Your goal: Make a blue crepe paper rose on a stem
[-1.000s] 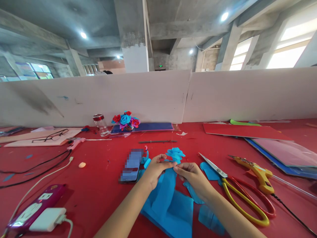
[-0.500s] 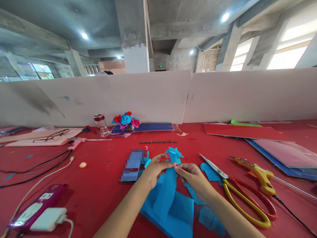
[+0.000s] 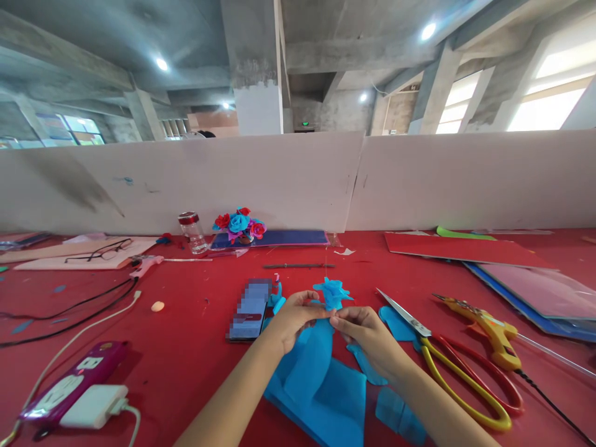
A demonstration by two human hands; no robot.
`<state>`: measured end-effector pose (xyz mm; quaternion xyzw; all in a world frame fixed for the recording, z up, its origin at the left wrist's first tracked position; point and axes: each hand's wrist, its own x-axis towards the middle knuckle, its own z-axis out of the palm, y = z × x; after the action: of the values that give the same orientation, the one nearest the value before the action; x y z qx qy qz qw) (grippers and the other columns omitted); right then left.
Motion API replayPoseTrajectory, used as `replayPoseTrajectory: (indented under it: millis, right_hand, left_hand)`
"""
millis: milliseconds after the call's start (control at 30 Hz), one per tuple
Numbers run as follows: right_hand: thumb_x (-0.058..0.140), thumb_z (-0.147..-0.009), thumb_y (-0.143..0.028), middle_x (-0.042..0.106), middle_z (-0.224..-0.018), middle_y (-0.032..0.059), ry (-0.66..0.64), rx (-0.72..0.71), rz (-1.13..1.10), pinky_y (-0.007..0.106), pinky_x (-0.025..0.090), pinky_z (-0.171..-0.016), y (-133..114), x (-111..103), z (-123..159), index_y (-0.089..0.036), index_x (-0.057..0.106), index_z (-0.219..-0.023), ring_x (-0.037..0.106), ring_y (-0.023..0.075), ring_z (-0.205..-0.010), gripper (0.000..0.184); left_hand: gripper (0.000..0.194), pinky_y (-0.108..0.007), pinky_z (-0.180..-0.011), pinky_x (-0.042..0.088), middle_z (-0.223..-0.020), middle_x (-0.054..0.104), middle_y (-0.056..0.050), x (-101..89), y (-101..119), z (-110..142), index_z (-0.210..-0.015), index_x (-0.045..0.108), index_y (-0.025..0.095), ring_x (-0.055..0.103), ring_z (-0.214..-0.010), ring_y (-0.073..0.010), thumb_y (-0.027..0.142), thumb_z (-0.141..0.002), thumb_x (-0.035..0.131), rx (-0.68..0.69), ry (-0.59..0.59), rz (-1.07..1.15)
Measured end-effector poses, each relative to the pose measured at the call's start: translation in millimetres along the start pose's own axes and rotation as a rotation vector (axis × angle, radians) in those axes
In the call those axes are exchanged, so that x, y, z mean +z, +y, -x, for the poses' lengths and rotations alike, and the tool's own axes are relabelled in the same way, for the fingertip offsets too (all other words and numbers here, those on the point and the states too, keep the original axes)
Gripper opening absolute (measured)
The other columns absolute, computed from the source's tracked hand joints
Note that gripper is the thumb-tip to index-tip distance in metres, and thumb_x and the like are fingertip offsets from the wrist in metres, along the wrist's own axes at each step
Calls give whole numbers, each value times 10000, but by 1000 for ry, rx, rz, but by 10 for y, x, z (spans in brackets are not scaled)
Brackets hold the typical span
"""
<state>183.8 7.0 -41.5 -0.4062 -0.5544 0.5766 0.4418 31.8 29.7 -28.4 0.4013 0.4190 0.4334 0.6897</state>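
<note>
A blue paper flower [image 3: 333,292] with ruffled petals stands up between my two hands. My left hand [image 3: 298,316] pinches its base from the left, the index finger reaching along behind it. From the right, my right hand [image 3: 361,326] presses thumb and fingers together at the same base. A thin thread-like line rises above the petals. Under my hands lie folded blue sheets [image 3: 335,397], with a long strip hanging down from near the flower. Blue cut pieces [image 3: 393,406] are scattered by my right forearm.
Large scissors [image 3: 459,366] with red and yellow handles and a yellow glue gun [image 3: 493,329] lie at right. A phone [image 3: 251,310] is left of my hands. Farther back are a paper-flower bunch [image 3: 239,223], a glass jar [image 3: 193,233] and a dark stick [image 3: 298,266]. A purple power strip [image 3: 74,385] sits at left.
The flower's petals have turned and look more bunched at the top. Both hands keep their pinch at its base, almost in the same place. The view has shifted slightly.
</note>
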Motion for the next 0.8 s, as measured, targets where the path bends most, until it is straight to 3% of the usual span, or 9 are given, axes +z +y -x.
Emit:
replayPoseTrajectory:
  millis: [233,433,633,800]
  right_hand:
    - [691,-627,-423,381,-457,-70,-30,19,-73,235,159,-427,-39,20,17,-153,581,-573,263,56,-431,297]
    - [676,-631,-454,403,-463,-61,42,35,13,228,185,-427,-66,45,11,-151,624,-616,275,60,-438,308]
    - [724,-552,-460,515,-525,-25,102,32,34,230,240,-443,-54,45,-13,-154,644,-604,342,76,-475,320]
    - [735,-558,-419,436,-475,-57,94,72,-4,220,197,-424,-8,23,-16,-152,639,-599,286,58,-442,287]
  left_hand:
    - [390,-207,-517,335,-584,616,20,0,28,-3,-716,531,174,543,-534,-105,161,-433,799,-35,-76,58]
    - [345,-194,-464,309,-556,598,41,4,3,-16,-710,486,186,501,-465,-80,132,-479,737,58,27,6]
    - [393,-210,-485,350,-581,636,21,55,-17,12,-722,442,203,563,-511,-130,146,-462,731,133,86,32]
    - [372,-196,-458,323,-530,602,40,107,-8,53,-702,452,196,535,-488,-112,144,-462,731,138,86,38]
